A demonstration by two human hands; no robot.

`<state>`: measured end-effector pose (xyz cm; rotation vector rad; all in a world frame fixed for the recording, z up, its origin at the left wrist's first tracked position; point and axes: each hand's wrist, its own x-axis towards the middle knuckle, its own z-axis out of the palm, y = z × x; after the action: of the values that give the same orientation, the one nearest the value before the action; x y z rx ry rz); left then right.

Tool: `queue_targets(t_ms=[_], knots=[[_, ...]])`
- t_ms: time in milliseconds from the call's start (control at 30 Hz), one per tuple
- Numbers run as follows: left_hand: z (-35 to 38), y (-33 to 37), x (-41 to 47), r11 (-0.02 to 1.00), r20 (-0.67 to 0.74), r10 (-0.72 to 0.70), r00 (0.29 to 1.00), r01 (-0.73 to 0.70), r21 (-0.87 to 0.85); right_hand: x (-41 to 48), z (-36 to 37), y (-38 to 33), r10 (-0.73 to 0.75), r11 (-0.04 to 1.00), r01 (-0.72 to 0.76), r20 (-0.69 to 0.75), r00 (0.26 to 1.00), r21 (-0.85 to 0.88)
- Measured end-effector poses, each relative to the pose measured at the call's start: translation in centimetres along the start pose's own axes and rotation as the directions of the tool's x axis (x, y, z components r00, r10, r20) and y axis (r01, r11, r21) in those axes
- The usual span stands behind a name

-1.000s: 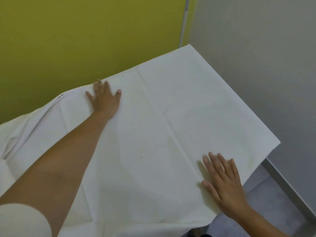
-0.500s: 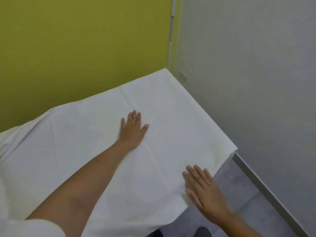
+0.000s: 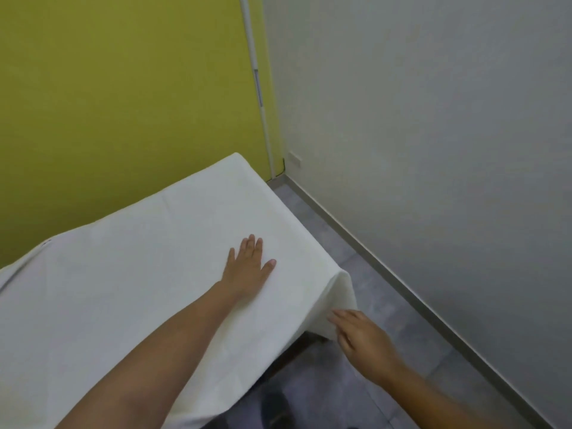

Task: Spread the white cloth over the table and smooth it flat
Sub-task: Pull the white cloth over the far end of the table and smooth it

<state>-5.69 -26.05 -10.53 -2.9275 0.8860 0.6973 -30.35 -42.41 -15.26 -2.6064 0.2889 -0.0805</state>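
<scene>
White cloth [image 3: 139, 289] bears the flat left hand [image 3: 247, 269]; straight-fingered right hand [image 3: 363, 340] touches its corner.

A yellow-green wall [image 3: 123, 88] meets a pale grey wall [image 3: 433, 150] at a corner, where a white pipe [image 3: 258, 88] runs down to the grey tiled floor [image 3: 433, 348]. A grey skirting board [image 3: 402, 286] lines the pale wall, a small white plate [image 3: 294, 158] low beside the corner.
</scene>
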Motion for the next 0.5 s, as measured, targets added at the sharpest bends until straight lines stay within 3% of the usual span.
queue_targets(t_ms=[233,500], knots=[[-1.9,0.8,2.7,0.997,-0.091,-0.079,0.993,0.080,0.004,5.8,-2.4,4.7,0.104,0.993,-0.104,0.008,0.995,0.046],[-5.3,1.1,6.8,0.964,-0.129,-0.258,0.957,0.246,-0.105,18.3,-6.4,7.8,0.107,0.985,-0.081,0.174,0.979,-0.153]])
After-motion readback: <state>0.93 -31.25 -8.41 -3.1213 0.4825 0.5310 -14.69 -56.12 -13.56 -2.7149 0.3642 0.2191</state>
